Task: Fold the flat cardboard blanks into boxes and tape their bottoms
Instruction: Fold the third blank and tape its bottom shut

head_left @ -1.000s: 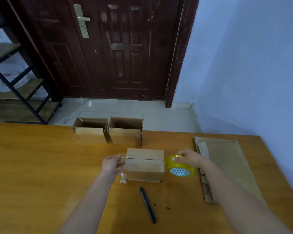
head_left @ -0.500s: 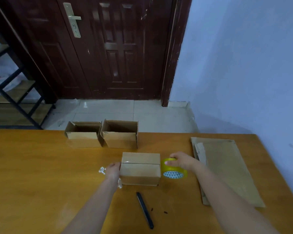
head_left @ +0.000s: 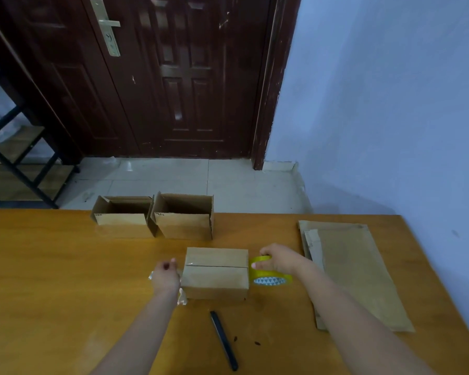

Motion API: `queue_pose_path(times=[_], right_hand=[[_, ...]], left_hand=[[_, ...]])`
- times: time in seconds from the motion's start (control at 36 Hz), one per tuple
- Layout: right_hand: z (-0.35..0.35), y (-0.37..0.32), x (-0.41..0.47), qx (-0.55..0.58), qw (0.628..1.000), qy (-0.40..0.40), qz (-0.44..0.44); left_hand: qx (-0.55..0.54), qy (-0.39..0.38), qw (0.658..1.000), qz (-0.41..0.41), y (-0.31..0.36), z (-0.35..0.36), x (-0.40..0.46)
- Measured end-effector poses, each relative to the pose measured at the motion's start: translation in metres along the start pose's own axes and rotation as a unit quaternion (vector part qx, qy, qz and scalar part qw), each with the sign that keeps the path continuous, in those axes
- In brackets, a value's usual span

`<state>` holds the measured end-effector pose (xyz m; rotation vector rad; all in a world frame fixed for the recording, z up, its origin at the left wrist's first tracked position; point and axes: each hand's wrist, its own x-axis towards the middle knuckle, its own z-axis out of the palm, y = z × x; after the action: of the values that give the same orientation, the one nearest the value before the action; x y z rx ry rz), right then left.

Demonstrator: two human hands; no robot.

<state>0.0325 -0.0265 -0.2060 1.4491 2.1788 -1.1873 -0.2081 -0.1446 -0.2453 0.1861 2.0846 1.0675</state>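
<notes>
A folded cardboard box (head_left: 215,277) lies in the middle of the table with its closed flaps up and the seam running left to right. My left hand (head_left: 165,277) is against the box's left side, fingers curled round a crumpled end of clear tape (head_left: 183,299). At the box's right side, my right hand (head_left: 280,259) grips the yellow tape roll (head_left: 271,278) from above. A stack of flat cardboard blanks (head_left: 355,272) lies to the right.
Two folded boxes (head_left: 122,219) (head_left: 184,226) stand open side up at the far edge of the wooden table (head_left: 52,280). A black utility knife (head_left: 224,341) lies in front of the box. Behind are a dark door, a blue wall on the right and a shelf frame on the left.
My left hand has moved in against the box's left side with the tape end. The right hand with the roll has come up close to the box's right side. The view has shifted slightly.
</notes>
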Motion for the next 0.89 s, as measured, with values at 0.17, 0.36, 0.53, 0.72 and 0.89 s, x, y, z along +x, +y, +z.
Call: queue_pose_path(times=[0.17, 0.36, 0.53, 0.72, 0.89], right_hand=[[0.002, -0.001, -0.001, -0.016, 1.000, 0.010, 0.009], [0.002, -0.001, 0.001, -0.010, 1.000, 0.014, 0.016], [0.000, -0.009, -0.003, -0.037, 0.999, 0.024, 0.011], [0.002, -0.009, -0.004, -0.048, 0.998, 0.030, 0.012], [0.003, -0.005, -0.009, -0.038, 0.999, 0.035, 0.003]], left_hand=[[0.093, -0.011, 0.959, 0.267, 0.014, -0.009, -0.036], [0.503, 0.002, 0.782, 0.369, -0.002, 0.022, -0.041], [0.603, -0.037, 0.730, 0.321, 0.016, 0.029, -0.050], [0.553, -0.153, 0.715, 0.398, 0.019, 0.054, -0.062], [0.623, -0.146, 0.675, 0.368, 0.023, 0.060, -0.068]])
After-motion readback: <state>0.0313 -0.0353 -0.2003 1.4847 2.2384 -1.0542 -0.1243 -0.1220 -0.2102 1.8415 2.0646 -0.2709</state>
